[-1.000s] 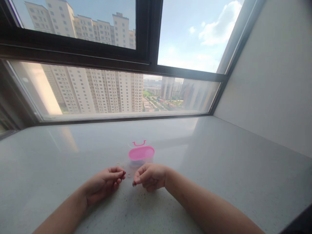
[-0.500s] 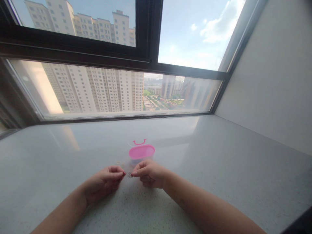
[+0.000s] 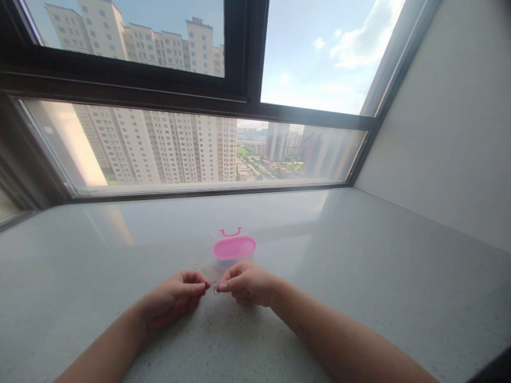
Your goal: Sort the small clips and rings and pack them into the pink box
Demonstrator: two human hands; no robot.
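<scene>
My right hand [image 3: 246, 284] pinches a small thin loop [image 3: 216, 291], perhaps an elastic band, between thumb and index finger. Across a narrow gap, my left hand [image 3: 178, 298] is also closed in a pinch. Something small and dark shows at its fingertips, too tiny to name. Just behind the right hand stands a small oval box with a pink lid [image 3: 235, 248], its lower part partly covered by that hand. Several pale little loops [image 3: 196, 266] lie on the white speckled surface beyond the left fingers.
A pink handle [image 3: 231, 234] sits right behind the box. The speckled white sill [image 3: 359, 276] runs back to a dark-framed window [image 3: 219, 190]. A plain white wall [image 3: 451, 133] rises on the right. Tall buildings show outside.
The whole view has shifted slightly. Both hands keep their pinches close together, and the loop at the right fingertips now shows more clearly, hanging a little lower.
</scene>
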